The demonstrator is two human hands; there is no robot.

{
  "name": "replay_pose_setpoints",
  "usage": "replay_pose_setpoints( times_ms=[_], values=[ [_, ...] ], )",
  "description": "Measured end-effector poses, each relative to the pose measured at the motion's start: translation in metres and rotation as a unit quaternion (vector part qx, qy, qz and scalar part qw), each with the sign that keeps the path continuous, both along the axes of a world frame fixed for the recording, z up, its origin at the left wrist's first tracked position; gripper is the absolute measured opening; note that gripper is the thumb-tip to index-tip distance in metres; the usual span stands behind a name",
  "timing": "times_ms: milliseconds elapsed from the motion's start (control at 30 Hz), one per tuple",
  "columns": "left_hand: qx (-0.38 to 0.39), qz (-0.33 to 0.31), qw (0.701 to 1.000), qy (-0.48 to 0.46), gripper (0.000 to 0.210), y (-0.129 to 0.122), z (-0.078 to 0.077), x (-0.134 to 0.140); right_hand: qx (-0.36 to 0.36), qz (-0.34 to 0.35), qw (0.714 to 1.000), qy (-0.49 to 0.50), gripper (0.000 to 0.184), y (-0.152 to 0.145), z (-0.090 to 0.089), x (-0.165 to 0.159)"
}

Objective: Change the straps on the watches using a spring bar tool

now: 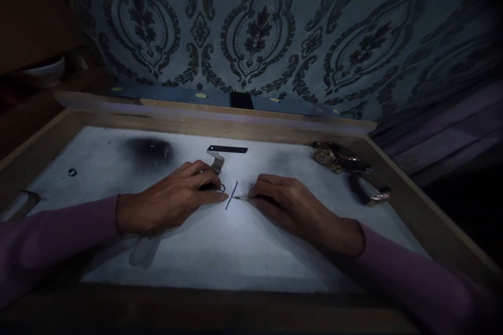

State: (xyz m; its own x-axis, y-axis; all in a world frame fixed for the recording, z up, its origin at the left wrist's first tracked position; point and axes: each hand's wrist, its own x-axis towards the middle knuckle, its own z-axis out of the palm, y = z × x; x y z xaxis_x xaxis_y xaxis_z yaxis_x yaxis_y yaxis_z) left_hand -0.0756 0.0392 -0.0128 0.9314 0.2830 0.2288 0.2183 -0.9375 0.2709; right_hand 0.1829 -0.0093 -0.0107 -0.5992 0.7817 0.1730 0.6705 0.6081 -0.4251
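Note:
My left hand (173, 200) rests on the white work surface (220, 256), fingers curled over something dark that they mostly hide. A small curved dark piece shows past its fingertips, and a bent grey metal strip (217, 163) stands out above its fingers. My right hand (288, 204) is closed in a pinch on a thin pointed tool (241, 198), its dark tip aimed left. That tip meets or nearly meets a thin dark straight strip (231, 195) lying slantwise between both hands. The left thumb's end is close to this strip. Behind the hands lies a flat black blade-like piece (228, 149) with a small hole.
A raised wooden rim (243, 124) borders the surface. Watches (334, 158) and another band-like item (369, 192) lie at the right. A small dark ring-shaped piece (72, 172) and a dark smudge (147, 152) are at the left. Patterned wallpaper (255, 31) rises behind.

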Motion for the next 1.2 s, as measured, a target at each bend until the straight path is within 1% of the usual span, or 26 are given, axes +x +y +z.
replay_pose_setpoints(
  times_ms=[333, 633, 967, 1200],
  values=[
    [-0.005, -0.002, 1.000, -0.010, 0.043, 0.0006, -0.0011, -0.0002, -0.018, -0.003, 1.000, 0.006, 0.015, -0.0006, 0.0022, -0.0018],
    [-0.010, -0.004, 1.000, -0.002, 0.045, 0.0005, 0.0006, -0.0001, -0.019, 0.005, 1.000, 0.014, 0.017, -0.0005, 0.0023, -0.0021],
    [-0.023, -0.004, 1.000, 0.003, 0.042, 0.0012, 0.0004, 0.0000, -0.001, 0.015, 1.000, 0.017, 0.023, -0.0008, 0.0019, -0.0025],
    [-0.031, -0.001, 0.999, 0.013, 0.043, 0.0006, 0.0038, 0.0009, -0.001, 0.014, 1.000, 0.017, 0.025, -0.0014, 0.0001, -0.0025]
  ],
)
